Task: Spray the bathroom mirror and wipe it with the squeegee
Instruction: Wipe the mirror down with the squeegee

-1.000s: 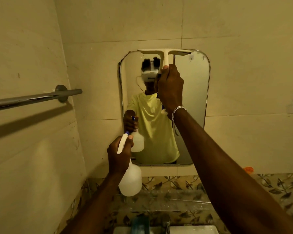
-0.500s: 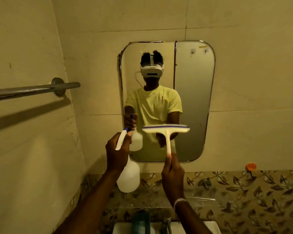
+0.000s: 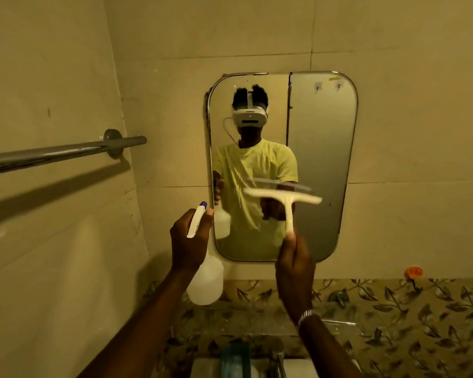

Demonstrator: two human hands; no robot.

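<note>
My right hand [image 3: 295, 257] is clamped on the squeegee [image 3: 286, 203] handle. Handle upright, blade across, slightly tilted, before the mirror [image 3: 322, 159]. My left hand [image 3: 187, 241] grips the spray bottle [image 3: 205, 282], nozzle toward the mirror

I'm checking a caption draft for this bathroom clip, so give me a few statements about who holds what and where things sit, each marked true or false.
1. The left hand holds the spray bottle. True.
2. The right hand grips the squeegee by its blade. False: it grips the lower end of the handle, with the blade uppermost.
3. The squeegee blade is in front of the lower half of the mirror. True.
4. The towel bar is fixed to the wall right of the mirror. False: it is on the left wall.
5. The right wrist wears a bracelet. True.
</note>
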